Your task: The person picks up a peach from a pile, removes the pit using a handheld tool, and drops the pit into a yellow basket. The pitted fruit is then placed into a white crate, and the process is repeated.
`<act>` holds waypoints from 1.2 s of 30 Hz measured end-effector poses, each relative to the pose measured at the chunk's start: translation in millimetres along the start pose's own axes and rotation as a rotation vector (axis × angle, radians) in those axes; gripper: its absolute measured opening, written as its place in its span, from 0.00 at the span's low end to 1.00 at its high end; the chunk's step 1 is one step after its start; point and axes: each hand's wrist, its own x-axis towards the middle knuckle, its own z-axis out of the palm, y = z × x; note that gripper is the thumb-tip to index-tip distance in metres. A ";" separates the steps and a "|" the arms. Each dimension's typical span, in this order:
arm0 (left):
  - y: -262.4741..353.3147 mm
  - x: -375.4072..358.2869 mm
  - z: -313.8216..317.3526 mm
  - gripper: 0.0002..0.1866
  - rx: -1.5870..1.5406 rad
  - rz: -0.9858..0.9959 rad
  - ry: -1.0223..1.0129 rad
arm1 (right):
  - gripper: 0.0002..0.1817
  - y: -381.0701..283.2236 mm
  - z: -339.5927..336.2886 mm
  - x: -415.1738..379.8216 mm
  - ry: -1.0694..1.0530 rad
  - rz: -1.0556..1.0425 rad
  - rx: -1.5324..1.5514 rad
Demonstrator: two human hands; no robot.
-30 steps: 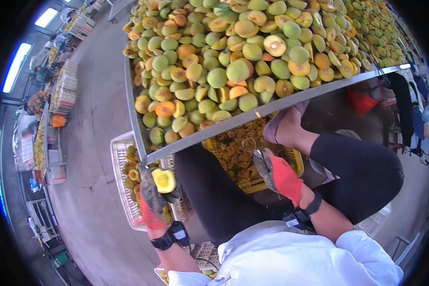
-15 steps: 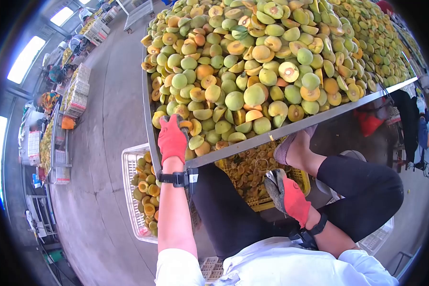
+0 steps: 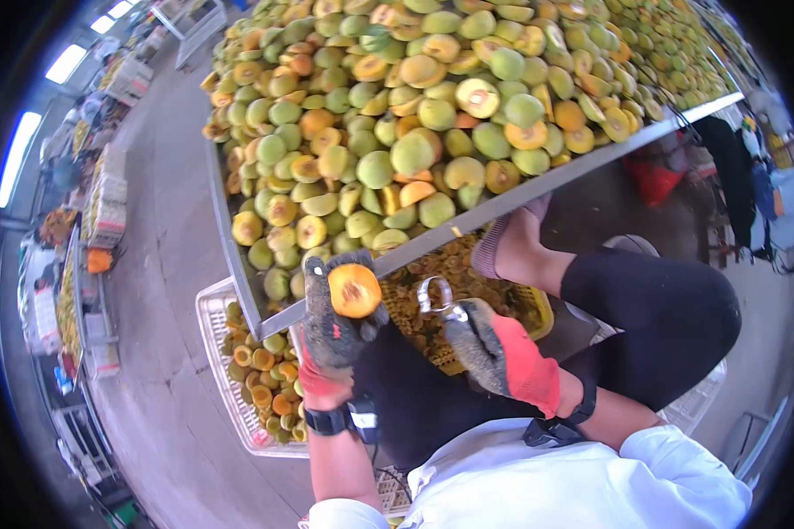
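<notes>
My left hand [image 3: 331,339], in a red glove with a dirty grey palm, is turned palm up and closed around a peach half [image 3: 355,290]. Its orange cut face points up, with the reddish centre showing. In my right hand [image 3: 507,353], gloved the same way, is a metal pitting tool [image 3: 424,297]; its curved loop sticks out to the left, a short gap from the fruit. Beyond both hands, green and yellow peach halves [image 3: 375,169] lie heaped on a metal-edged table [image 3: 503,194].
Below the table edge, a yellow crate [image 3: 538,322] contains brownish scraps. A white crate [image 3: 207,326] of hollowed peach halves stands on the floor at left. My bent leg [image 3: 653,309] is at right. Other people and stacked crates [image 3: 106,207] line the far left.
My left hand has come back from the heap towards me and turned palm up with a peach half. My right hand has moved left, bringing the tool's loop nearer to it. The view has shifted.
</notes>
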 end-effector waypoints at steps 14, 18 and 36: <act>-67.6 -16.6 42.2 0.36 0.037 0.183 0.109 | 0.16 11.8 1.9 -6.4 -0.235 -0.017 0.347; -57.6 -18.3 39.9 0.40 0.140 0.105 0.127 | 0.18 21.2 1.9 -10.2 -0.257 -0.102 -0.191; -70.9 -10.0 25.4 0.42 0.295 0.345 0.011 | 0.10 19.6 -4.8 -8.9 -0.731 0.638 0.989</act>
